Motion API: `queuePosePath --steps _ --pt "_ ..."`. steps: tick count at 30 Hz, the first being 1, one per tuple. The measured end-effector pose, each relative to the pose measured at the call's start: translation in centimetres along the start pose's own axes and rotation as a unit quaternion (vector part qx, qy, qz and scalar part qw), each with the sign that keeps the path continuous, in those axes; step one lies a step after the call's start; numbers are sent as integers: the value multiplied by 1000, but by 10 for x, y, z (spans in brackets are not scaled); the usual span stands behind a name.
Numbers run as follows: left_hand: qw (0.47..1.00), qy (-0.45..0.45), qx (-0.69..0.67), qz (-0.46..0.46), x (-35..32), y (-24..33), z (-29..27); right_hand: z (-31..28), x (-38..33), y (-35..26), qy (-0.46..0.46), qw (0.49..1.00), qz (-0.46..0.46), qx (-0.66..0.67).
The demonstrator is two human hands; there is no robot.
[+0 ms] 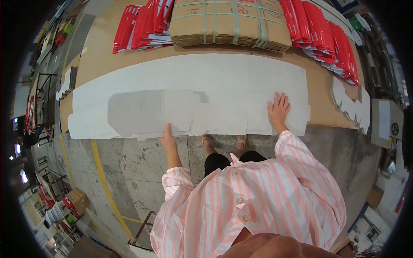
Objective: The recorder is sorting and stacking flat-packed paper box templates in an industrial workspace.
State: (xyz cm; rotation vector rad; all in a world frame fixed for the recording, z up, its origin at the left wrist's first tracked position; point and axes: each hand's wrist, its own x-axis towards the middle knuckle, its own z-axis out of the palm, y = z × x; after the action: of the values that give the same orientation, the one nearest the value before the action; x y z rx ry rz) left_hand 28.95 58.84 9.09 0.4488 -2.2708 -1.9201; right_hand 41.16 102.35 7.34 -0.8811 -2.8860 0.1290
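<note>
A long white cardboard sheet point(241, 81) lies on the brown table in front of me, with a smaller greyish section point(137, 112) on its left half. The near edge is uneven, with slits and several layers showing. My left hand point(168, 137) grips this near edge, thumb on top and fingers hidden underneath. Farther right, my right hand point(279, 111) rests flat on the white surface, fingers spread, holding nothing.
A strapped bundle of flat brown cardboard boxes point(232, 21) sits at the far side. Red packets point(146, 26) are stacked to its left, and more red packets point(320, 34) to its right. Cut white cardboard pieces point(348, 103) lie at the table's right end.
</note>
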Motion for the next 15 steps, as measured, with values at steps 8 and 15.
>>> queuePosePath --steps 8,15 --pt "994 15 -81 -65 3 -13 -16 -2 67 21 43 998 39 33" --pt "923 13 -265 -279 11 -12 -23 -3 205 48 8 998 50 -32"
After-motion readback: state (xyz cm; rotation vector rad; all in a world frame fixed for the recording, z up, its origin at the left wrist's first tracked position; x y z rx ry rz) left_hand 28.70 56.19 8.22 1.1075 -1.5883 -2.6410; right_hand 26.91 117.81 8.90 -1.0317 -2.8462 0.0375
